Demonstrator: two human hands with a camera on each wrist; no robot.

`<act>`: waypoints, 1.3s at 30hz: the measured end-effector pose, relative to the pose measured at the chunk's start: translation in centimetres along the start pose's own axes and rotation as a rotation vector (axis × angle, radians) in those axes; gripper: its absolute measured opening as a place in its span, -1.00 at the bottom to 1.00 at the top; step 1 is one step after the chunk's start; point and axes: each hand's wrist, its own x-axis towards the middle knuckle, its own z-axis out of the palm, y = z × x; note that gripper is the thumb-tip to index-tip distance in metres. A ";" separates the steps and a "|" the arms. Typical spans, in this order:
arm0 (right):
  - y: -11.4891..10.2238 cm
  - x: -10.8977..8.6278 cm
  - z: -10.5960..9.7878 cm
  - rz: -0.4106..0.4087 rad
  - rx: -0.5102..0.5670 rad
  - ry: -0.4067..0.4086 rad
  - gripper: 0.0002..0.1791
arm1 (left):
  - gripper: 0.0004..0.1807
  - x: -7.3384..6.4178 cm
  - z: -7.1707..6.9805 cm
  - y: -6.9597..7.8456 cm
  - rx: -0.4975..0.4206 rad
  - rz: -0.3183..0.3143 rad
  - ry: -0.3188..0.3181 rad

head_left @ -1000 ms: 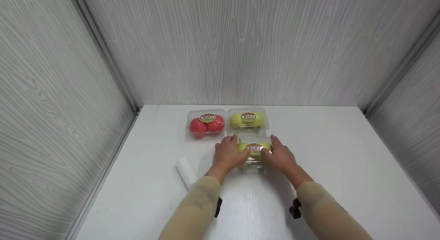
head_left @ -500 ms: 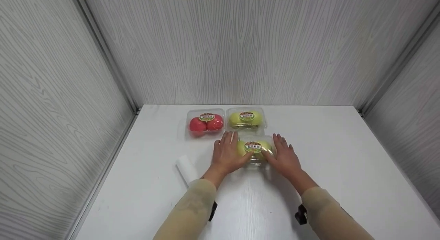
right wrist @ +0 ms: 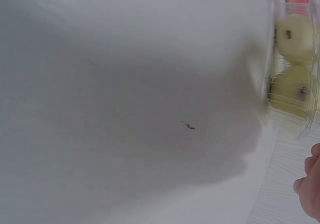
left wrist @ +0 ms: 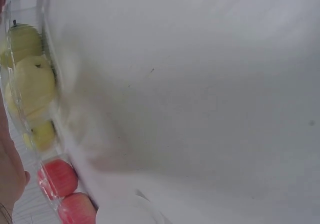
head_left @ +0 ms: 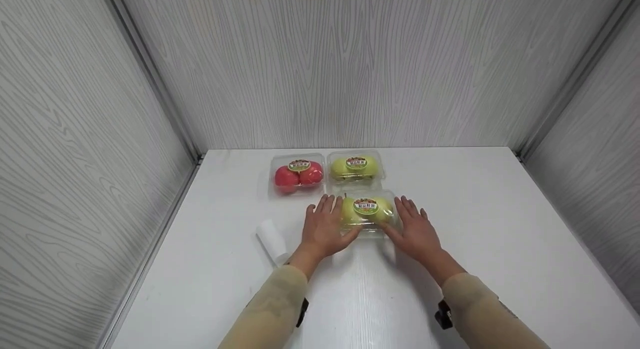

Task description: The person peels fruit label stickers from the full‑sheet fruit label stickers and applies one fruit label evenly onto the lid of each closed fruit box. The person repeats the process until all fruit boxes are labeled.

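A clear plastic clamshell box of yellow-green pears (head_left: 366,207) lies on the white table, a round label on its lid. Beside its left end is my left hand (head_left: 324,228), fingers straight and thumb reaching toward the front edge. My right hand (head_left: 415,233) lies along the right end with its fingers extended, its thumb near the front corner. Neither hand grips the box; whether the fingertips touch it is hard to tell. In the left wrist view the pear box (left wrist: 30,83) appears at the left edge, and the right wrist view has the box (right wrist: 292,91) at its right.
Behind stand a clear box of red apples (head_left: 298,174) and another box of yellow-green fruit (head_left: 355,168), side by side. A white roll (head_left: 272,239) lies left of my left hand. Grey wood-grain panels (head_left: 340,69) rise at the back and both sides.
My fingers have straightened and both hands have loosened outward from the pear box. The thumbs have come off the label area toward the box's front. The box stays in about the same place.
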 end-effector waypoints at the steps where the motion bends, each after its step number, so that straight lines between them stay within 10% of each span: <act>1: 0.0 0.0 0.0 -0.004 -0.001 -0.002 0.01 | 0.03 -0.1 0.0 0.0 -0.002 0.001 0.004; 39: 2.0 -2.1 -0.2 -0.006 -0.039 0.005 -0.13 | 0.05 -0.6 1.4 3.0 0.008 0.059 -0.061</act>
